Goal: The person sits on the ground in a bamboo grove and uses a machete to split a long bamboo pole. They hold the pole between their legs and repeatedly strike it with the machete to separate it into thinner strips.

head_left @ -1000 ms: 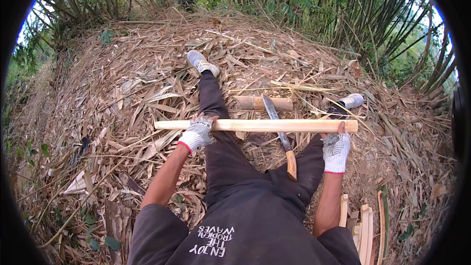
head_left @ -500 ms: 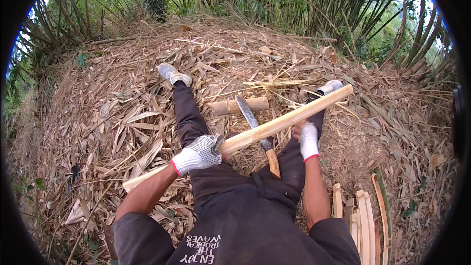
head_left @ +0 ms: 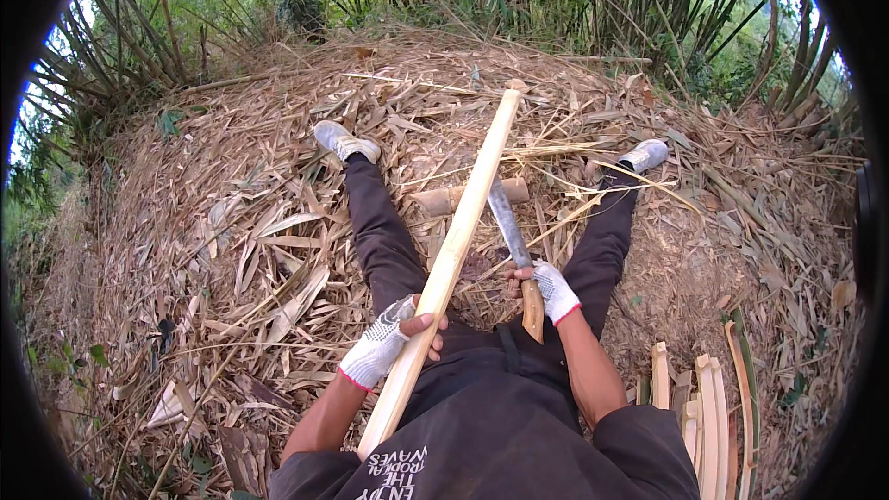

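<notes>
My left hand [head_left: 387,343], in a white dotted glove with bare fingertips, is wrapped round a long pale split bamboo strip [head_left: 472,199]. The strip slants from beside my left forearm up and away between my legs. My right hand [head_left: 548,289], gloved the same way, has its fingers closed about the handle of a machete [head_left: 507,222]. Its grey blade points away from me, and its tip is hidden behind the strip. A short round piece of bamboo [head_left: 437,202] lies crosswise on the ground just beyond, partly covered by the strip and blade.
My legs stretch out on both sides, ending in pale shoes [head_left: 646,156]. Several split bamboo strips [head_left: 711,407] lie by my right elbow. Thin shavings [head_left: 565,150] are scattered near my right foot. Dry leaves cover the slope, with bamboo clumps [head_left: 611,9] at the back.
The bamboo strip has swung from a low slant to a steeper one, its far end moving left and away. My right hand has come down from near the strip and taken the machete's handle.
</notes>
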A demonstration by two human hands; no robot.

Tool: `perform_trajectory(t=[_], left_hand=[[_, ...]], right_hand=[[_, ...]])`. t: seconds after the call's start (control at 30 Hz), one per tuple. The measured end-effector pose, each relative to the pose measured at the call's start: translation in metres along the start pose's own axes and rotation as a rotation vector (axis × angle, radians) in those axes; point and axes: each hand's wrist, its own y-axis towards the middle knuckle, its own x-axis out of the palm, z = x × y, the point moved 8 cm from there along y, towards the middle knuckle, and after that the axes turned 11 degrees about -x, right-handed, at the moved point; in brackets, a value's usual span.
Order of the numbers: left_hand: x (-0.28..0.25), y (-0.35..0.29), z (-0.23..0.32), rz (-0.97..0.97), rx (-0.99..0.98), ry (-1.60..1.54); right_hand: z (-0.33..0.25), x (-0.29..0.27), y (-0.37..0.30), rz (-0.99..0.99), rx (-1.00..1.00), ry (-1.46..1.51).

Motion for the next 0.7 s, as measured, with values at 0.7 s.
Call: perform_trajectory(t=[0.7], left_hand=[[0.023, -0.009, -0.002, -0.168, -0.029, -0.164]], right_hand=[[-0.120, 0.130, -0.109, 0.044, -0.826, -1.936]])
